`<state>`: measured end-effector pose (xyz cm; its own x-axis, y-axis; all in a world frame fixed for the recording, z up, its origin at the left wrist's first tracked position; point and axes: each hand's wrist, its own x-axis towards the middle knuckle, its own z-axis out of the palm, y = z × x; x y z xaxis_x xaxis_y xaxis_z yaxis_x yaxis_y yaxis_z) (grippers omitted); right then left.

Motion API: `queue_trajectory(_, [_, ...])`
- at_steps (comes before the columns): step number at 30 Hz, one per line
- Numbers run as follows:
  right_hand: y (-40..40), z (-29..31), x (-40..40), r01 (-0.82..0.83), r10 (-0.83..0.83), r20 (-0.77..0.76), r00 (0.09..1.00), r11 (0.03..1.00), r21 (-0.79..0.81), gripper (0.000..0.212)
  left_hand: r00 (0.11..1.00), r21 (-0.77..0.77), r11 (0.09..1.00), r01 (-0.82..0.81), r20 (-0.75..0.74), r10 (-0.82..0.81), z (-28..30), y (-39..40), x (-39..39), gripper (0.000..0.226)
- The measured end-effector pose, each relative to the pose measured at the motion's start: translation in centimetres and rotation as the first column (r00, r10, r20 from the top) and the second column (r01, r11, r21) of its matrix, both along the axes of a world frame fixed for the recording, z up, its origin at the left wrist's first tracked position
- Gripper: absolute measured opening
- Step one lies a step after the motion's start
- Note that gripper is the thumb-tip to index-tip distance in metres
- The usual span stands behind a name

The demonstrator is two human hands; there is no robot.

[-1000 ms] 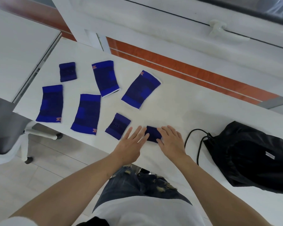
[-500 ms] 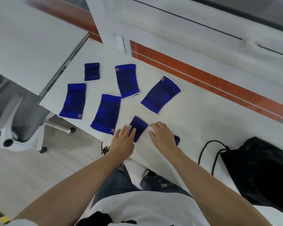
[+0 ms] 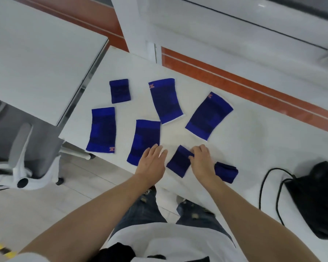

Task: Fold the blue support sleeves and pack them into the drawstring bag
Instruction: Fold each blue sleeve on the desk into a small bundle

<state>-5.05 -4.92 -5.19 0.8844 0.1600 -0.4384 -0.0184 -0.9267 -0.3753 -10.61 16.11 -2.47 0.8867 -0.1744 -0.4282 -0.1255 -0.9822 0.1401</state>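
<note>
Two hands work at the counter's [image 3: 244, 140] near edge: right hand [image 3: 202, 159] pinches a small folded sleeve [image 3: 179, 161]; left hand [image 3: 151, 160] rests flat, fingers straight, on a long sleeve [image 3: 143, 140]. Drawstring bag [image 3: 318, 197] lies right. Farther sleeves carry orange logos, unreadable.

Seven sleeves [image 3: 209, 115] lie on the table [image 3: 254, 133], drawstring bag [image 3: 316, 197] at right.
</note>
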Motion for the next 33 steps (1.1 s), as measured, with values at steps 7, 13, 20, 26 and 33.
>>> queue_trajectory(7, [2.7, 4.3, 1.3, 0.087, -0.078, -0.056, 0.995, 0.98, 0.176, 0.01, 0.983, -0.262, 0.948, -0.18, -0.008, 0.185, 1.3, 3.7, 4.5, 0.047])
queue_trajectory(13, [8.1, 8.3, 3.9, 0.135, -0.166, 0.057, 0.984, 0.924, 0.357, 0.011, 0.945, -0.6, 0.731, -0.325, -0.172, 0.278, 2.5, 8.2, 8.2, 0.027])
queue_trajectory(20, [17.5, 9.7, 8.4, 0.203, -0.271, 0.067, 0.96, 0.844, 0.496, 0.014, 0.785, -0.656, 0.456, -0.602, -0.378, 0.492, 3.6, 15.7, 11.5, 0.009])
queue_trajectory(26, [24.5, 8.7, 12.2, 0.317, -0.316, -0.091, 0.944, 0.802, 0.506, 0.037, 0.608, -0.607, 0.297, -0.737, -0.403, 0.685, 3.3, 20.5, 13.3, 0.012])
queue_trajectory(33, [29.7, 6.1, 18.0, 0.199, -0.217, -0.016, 0.976, 0.866, 0.459, 0.036, 0.475, -0.583, 0.194, -0.789, -0.378, 0.794, 1.9, 23.1, 17.1, 0.006])
